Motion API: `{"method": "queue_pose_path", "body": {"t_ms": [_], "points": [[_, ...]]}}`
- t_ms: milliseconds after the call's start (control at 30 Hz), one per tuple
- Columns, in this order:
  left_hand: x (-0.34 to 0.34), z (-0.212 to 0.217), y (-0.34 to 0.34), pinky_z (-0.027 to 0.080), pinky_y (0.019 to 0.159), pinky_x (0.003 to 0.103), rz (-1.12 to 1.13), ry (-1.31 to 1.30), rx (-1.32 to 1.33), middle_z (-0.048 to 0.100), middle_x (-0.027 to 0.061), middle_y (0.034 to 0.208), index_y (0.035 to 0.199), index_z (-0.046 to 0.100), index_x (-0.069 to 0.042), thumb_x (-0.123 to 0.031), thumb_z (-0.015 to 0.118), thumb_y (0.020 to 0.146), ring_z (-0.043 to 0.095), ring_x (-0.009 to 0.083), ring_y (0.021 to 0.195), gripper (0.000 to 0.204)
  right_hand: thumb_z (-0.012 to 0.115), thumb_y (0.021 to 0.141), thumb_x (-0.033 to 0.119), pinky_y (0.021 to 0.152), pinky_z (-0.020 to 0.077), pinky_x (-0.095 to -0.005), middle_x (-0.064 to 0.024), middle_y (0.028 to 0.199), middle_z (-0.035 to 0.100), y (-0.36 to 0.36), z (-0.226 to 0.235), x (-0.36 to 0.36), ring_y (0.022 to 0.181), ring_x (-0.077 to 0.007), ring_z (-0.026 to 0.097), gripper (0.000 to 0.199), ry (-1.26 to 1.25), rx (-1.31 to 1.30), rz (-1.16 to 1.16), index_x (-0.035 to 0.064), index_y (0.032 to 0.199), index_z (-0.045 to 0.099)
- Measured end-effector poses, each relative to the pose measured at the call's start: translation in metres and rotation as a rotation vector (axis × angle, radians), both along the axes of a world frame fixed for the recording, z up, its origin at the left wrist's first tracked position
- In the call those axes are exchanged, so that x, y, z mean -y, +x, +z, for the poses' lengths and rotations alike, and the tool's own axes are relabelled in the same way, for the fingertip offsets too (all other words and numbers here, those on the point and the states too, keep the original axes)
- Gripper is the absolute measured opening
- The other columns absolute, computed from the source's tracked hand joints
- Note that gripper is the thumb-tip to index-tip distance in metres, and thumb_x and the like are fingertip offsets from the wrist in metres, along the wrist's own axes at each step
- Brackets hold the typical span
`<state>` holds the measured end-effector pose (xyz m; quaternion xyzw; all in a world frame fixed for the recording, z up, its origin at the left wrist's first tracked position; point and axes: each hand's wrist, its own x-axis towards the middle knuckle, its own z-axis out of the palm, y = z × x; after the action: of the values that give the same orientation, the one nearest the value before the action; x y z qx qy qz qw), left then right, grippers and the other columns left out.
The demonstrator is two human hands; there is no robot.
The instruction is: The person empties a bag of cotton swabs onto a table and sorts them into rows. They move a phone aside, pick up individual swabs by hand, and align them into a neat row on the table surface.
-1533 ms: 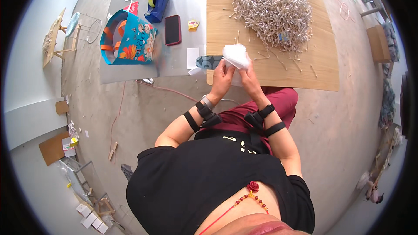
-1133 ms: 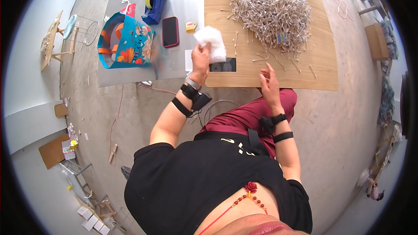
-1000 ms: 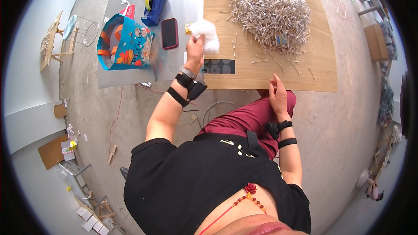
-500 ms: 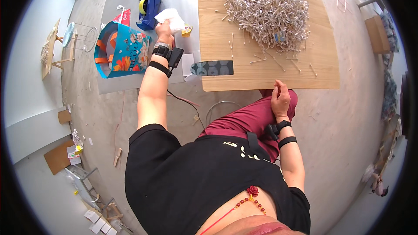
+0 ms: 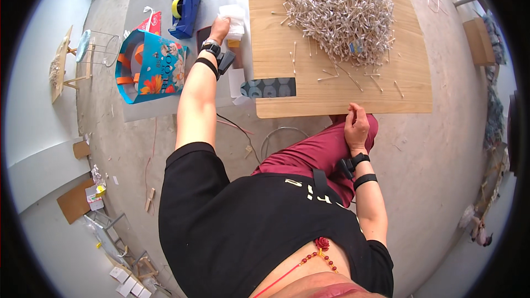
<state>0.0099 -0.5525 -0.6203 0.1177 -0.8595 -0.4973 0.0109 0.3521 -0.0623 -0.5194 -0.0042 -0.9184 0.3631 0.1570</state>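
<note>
My left hand reaches out to the grey table. Its fingers are closed on a folded white tissue, which partly covers a small yellow box. Left of that hand stands a blue tape dispenser with a yellow roll in it. A dark flat object lies partly hidden beside the wrist. My right hand rests on my knee by the wooden board's front edge, empty, fingers loosely bent and a little apart. A large heap of cotton swabs covers the far part of the board.
A blue flowered paper bag with orange handles lies left of my left forearm, a red packet behind it. White paper pieces and a dark patterned strip lie near the board's left edge. A black cable hangs below my left arm.
My left hand has moved right with the white tissue, which now sits farther over the yellow box. The right hand has stayed on the knee.
</note>
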Motion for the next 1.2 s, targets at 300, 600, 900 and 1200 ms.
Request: {"method": "queue_pose_path", "body": {"t_ms": [300,600,900,1200], "points": [[0.03,-0.007,-0.032,0.051,0.098,0.045,-0.104,-0.173,0.006,0.071,0.0265,0.117,0.115,0.071,0.0,-0.026,0.056,0.093,0.065,0.0441,0.115,0.038,0.06,0.093,-0.001,0.076,0.0563,-0.0398,-0.0149,0.098,0.069,-0.005,0.0,0.003,0.088,-0.0336,0.07,0.022,0.006,-0.009,0.019,0.0041,0.113,0.065],[0.046,-0.031,-0.028,0.053,0.092,0.039,0.229,0.272,-0.092,0.075,0.0237,0.111,0.114,0.072,0.007,-0.024,0.072,0.09,0.072,0.0338,0.105,0.039,0.06,0.092,-0.003,0.076,0.0561,-0.039,-0.0153,0.098,0.07,-0.006,0.003,0.003,0.086,-0.0332,0.07,0.023,0.013,0.001,0.013,0.0036,0.114,0.065],[-0.032,0.036,0.033,0.046,0.097,0.048,0.361,-0.726,-0.305,0.064,0.014,0.117,0.118,0.061,-0.008,-0.029,0.076,0.083,0.059,0.0343,0.115,0.044,0.058,0.094,-0.003,0.08,0.0548,-0.0372,-0.0151,0.099,0.069,-0.001,0.001,-0.006,0.089,-0.0315,0.069,0.02,0.023,0.053,-0.029,0.0019,0.112,0.065],[-0.054,0.031,0.084,0.051,0.093,0.05,0.161,-0.819,0.029,0.069,0.0147,0.112,0.101,0.071,-0.007,-0.054,0.077,0.08,0.063,0.0351,0.112,0.052,0.06,0.092,-0.003,0.075,0.0557,-0.0396,-0.0156,0.097,0.069,-0.006,0.001,0.0,0.086,-0.0341,0.069,0.022,0.037,0.001,0.016,0.004,0.112,0.065]]}}
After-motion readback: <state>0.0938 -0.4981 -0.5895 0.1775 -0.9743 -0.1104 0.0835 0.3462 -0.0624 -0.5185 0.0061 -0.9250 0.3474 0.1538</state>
